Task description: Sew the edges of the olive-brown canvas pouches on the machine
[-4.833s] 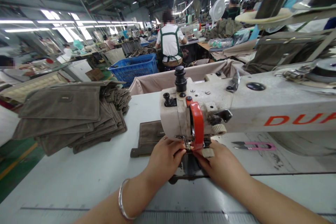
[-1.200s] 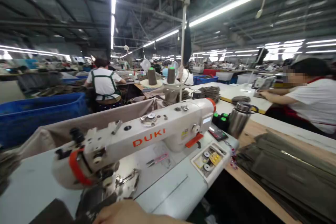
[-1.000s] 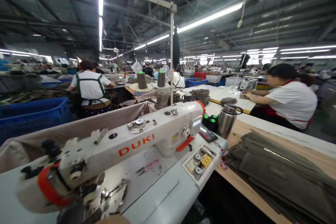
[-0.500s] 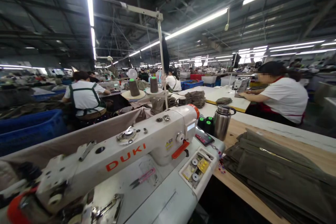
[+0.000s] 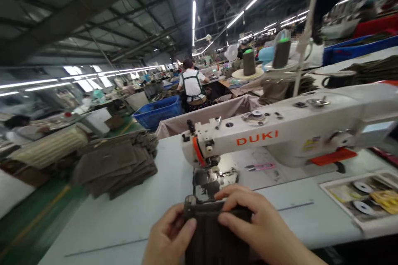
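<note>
Both my hands hold a dark olive-brown fabric piece [image 5: 207,232] in front of the sewing machine [image 5: 258,136]. My left hand [image 5: 171,236] grips its upper left corner, thumb on top and fingers curled behind. My right hand [image 5: 248,219] pinches the top edge between thumb and fingers. The fabric's upper edge lies close before the machine's needle area; its lower part runs out of the picture. Pink-handled thread snips [image 5: 261,167] lie on the machine bed beneath the arm.
A pile of olive-brown fabric pieces [image 5: 118,161] lies on the table's left side. At the right sits a parts tray [image 5: 338,198] with bobbins. Thread cones [image 5: 248,63] and a thread stand pole [image 5: 303,49] rise behind the machine. A co-worker [image 5: 192,85] sits beyond, by a blue bin [image 5: 158,112].
The view has swung left and down toward the needle end. Both my hands and the fabric piece they hold have come into view, along with the fabric pile at left.
</note>
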A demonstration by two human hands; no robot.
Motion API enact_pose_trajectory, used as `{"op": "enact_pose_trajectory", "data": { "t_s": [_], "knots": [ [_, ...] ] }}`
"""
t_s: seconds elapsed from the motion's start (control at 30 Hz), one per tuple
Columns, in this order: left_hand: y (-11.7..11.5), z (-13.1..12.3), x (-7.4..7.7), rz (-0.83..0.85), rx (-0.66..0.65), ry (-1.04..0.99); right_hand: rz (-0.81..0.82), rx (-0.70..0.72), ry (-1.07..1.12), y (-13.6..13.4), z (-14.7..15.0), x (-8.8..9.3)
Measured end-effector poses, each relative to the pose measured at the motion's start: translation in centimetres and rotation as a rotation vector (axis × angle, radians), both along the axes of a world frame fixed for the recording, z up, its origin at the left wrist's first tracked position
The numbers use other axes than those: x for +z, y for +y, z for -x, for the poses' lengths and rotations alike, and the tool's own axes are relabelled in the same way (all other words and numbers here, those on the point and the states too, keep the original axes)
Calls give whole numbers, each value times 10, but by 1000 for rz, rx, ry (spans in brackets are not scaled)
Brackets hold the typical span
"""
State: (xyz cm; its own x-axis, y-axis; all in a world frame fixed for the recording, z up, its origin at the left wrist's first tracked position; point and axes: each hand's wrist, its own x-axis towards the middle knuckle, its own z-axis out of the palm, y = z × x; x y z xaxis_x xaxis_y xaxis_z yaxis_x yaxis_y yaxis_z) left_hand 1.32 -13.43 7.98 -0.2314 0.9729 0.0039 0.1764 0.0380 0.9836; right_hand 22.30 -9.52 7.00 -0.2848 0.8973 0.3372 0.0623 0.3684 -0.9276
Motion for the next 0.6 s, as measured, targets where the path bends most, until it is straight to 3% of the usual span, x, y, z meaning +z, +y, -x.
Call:
{"op": "enact_pose_trajectory", "data": {
  "t_s": [0.13,0.4,0.6],
  "knots": [
    [0,-10,-3,-15,-44,-242,-3,16,-85,-7,-3,5],
    [-5,-7,-14,32,-42,-534,-37,-21,-172,-16,1,5],
    [-8,-9,-14,109,-30,-637,-38,-6,-215,-17,2,6]
  ]
}}
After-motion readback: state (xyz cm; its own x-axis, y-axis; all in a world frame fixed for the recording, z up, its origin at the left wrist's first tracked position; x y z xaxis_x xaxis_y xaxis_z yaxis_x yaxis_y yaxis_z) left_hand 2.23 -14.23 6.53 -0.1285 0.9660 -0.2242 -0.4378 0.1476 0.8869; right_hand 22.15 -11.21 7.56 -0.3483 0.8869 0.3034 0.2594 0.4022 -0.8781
